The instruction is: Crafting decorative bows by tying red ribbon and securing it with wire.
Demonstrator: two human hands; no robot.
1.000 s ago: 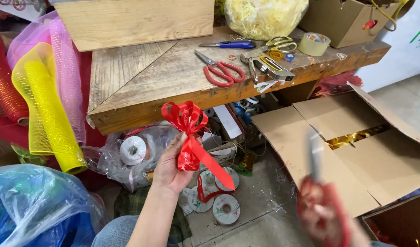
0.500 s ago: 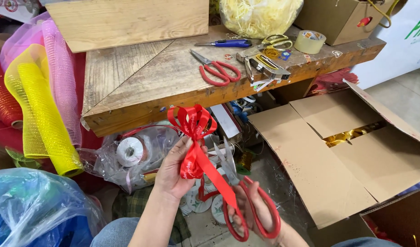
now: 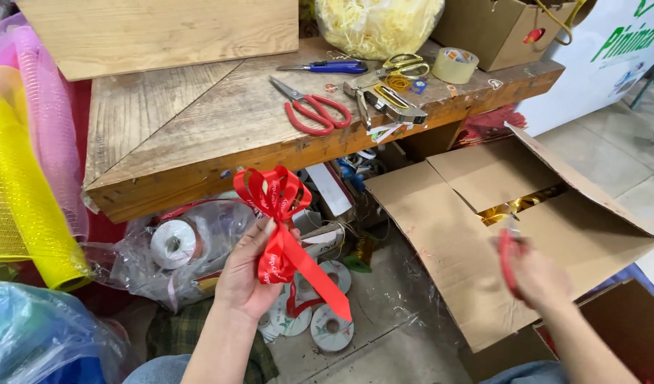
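A looped red satin ribbon bow [image 3: 278, 226] is held up by its knot in the closed fingers of the left hand [image 3: 246, 274], below the edge of a worn wooden workbench [image 3: 199, 135]. Red-handled scissors [image 3: 508, 259] are gripped in the right hand [image 3: 533, 274] (blurred), above a flattened cardboard box [image 3: 469, 235]. Tail trimming seems in hand; bringing blades to the dangling tail would come next.

Red scissors [image 3: 314, 114] and tape roll [image 3: 454, 65] on wooden table [image 3: 177, 135].
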